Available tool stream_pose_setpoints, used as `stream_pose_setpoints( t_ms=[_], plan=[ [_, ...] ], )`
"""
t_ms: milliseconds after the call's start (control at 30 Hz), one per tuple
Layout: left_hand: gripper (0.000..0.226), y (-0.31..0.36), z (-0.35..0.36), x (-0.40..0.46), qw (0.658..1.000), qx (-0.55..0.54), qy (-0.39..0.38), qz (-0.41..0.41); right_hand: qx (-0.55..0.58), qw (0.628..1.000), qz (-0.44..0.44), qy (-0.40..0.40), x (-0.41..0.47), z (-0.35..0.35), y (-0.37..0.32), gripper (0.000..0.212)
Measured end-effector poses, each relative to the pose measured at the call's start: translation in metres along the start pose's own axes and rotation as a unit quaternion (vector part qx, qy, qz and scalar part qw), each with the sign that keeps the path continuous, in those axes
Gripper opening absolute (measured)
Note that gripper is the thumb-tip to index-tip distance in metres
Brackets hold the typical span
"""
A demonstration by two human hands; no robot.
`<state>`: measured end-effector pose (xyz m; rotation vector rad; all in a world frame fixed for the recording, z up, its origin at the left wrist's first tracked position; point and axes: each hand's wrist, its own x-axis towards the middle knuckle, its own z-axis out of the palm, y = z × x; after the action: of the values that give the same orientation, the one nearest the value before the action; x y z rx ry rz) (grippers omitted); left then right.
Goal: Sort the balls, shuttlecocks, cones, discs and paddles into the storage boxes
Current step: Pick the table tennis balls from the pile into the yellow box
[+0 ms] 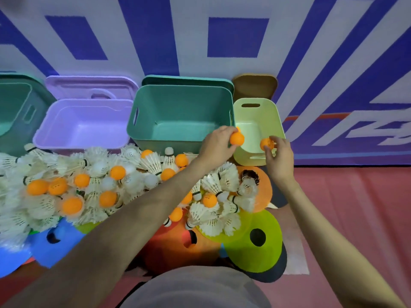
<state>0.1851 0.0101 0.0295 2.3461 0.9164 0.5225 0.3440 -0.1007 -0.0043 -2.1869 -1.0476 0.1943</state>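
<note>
My left hand (216, 145) pinches an orange ball (237, 138) over the left rim of the small yellow-green box (270, 113). A second orange ball peeks out behind its fingers. My right hand (279, 157) holds another orange ball (266, 144) over the same box's front right. Below lies a heap of white shuttlecocks (151, 162) mixed with orange balls (117, 172) and white balls (151, 180). Flat disc cones lie nearest me: lime (266, 252), orange (175, 250), blue (64, 241).
Open boxes stand in a row at the back: a teal one (178, 94) in the middle, a purple one (66, 138) to its left, a dark green one (13, 103) at far left. Lids lean behind them. Red floor mat (355, 207) lies to the right.
</note>
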Motion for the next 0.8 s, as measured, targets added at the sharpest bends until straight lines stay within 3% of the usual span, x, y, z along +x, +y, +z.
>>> stream_pose_setpoints(
  t_ms=[233, 400, 633, 800],
  plan=[
    [0.035, 0.026, 0.045, 0.051, 0.990, 0.123, -0.068, 0.007, -0.037, 0.998, 0.010, -0.043, 0.023, 0.010, 0.021, 0.032],
    [0.044, 0.026, 0.053, 0.056, 0.988, 0.124, -0.095, 0.017, -0.039, 0.997, 0.020, -0.057, 0.033, 0.014, 0.025, 0.038],
    [0.032, 0.006, 0.023, 0.007, 0.997, 0.016, -0.031, 0.062, -0.027, 0.996, -0.045, -0.069, 0.008, 0.017, 0.011, 0.034],
    [0.030, -0.033, -0.019, -0.042, 1.000, 0.002, 0.026, 0.005, -0.014, 0.986, -0.117, -0.122, -0.028, 0.021, -0.019, 0.034]
  ],
)
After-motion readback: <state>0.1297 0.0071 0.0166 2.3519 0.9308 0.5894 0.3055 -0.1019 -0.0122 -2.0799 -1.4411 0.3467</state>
